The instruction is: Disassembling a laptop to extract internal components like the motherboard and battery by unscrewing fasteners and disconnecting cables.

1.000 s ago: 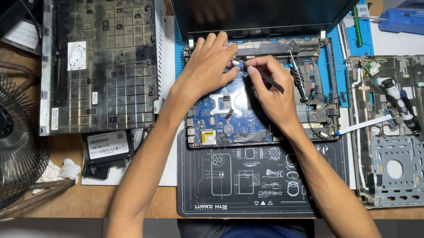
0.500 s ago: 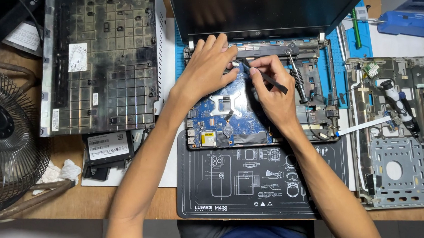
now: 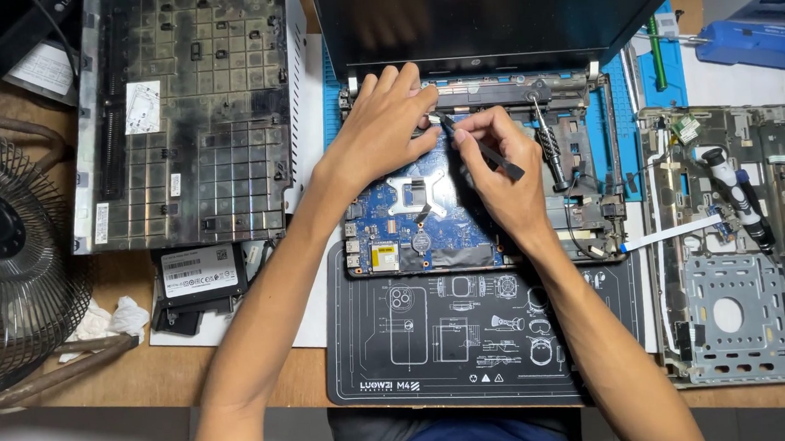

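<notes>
An opened laptop base [image 3: 586, 225] with a blue motherboard [image 3: 411, 224] lies on a black work mat [image 3: 475, 353], its dark screen [image 3: 488, 7] tilted up behind. My left hand [image 3: 386, 124] rests flat on the upper left of the board, fingers by the hinge bar. My right hand [image 3: 499, 162] pinches a thin black tool [image 3: 484, 150] like a pen, with its tip pointed up-left beside my left thumb, at the board's top edge.
A grey laptop bottom cover [image 3: 187, 115] lies at left, with a drive [image 3: 195, 273] and a tissue [image 3: 109, 319] below it. A wire-guard fan [image 3: 4, 266] stands at far left. At right a metal palmrest frame [image 3: 744, 242] carries a screwdriver [image 3: 731, 192]. A blue tool [image 3: 757, 38] sits at the back right.
My right hand has shifted slightly up and left with the black tool, bringing its tip nearer my left thumb. My left hand has stayed on the board.
</notes>
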